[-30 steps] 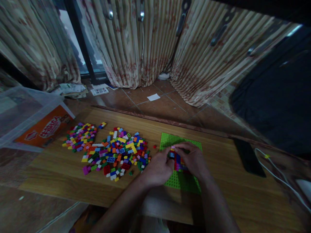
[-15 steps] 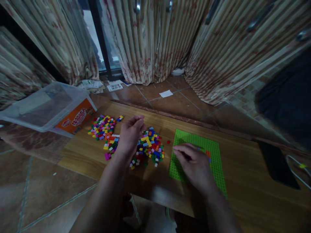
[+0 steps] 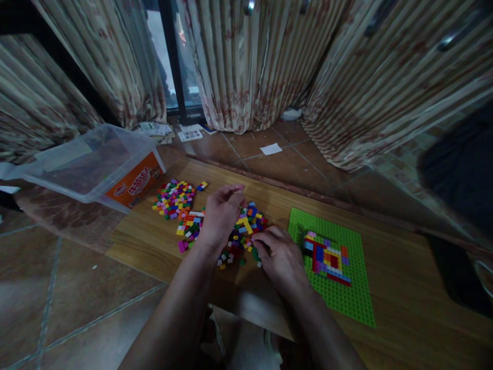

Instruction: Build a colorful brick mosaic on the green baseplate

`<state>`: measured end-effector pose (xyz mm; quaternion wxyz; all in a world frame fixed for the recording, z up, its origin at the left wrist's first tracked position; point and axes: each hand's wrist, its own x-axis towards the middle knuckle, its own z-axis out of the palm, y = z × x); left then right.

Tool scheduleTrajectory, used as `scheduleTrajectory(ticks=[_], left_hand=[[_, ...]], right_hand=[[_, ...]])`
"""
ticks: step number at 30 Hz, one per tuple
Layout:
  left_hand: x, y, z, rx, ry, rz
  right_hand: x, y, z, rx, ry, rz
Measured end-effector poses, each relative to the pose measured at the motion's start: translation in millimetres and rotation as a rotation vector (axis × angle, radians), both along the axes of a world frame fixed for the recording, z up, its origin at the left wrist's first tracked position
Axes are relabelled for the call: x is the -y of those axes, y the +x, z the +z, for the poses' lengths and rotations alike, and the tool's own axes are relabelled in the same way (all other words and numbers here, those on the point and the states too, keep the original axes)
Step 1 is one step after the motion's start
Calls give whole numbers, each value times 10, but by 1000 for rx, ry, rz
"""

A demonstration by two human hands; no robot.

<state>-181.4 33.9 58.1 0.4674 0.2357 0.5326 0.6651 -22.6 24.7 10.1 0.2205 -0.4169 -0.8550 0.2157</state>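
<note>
Both hands over the brick pile (image 3: 231, 231)

Left hand (image 3: 220, 218) fingers pinched together, contents unclear; right hand (image 3: 280, 254) fingers curled onto bricks, grip unclear. Green baseplate (image 3: 346, 303) lies beside the right fingers.

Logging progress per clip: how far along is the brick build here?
Done: a small multicoloured brick patch sits on the green studded baseplate, most of it bare. In hand: left hand and right hand reach into the loose coloured brick pile. Left: many unplaced bricks.
</note>
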Motion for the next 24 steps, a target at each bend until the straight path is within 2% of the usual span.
scheduleTrajectory(ticks=[11,18,24], left_hand=[[21,-37,4,-24,-5,4],[17,-34,0,-35,7,5],[13,-20,10,-44,-25,-17]], right_hand=[[29,-108,-8,96,29,-62],[40,-158,-13,114,-40,-89],[67,-128,98,-12,-63,-104]])
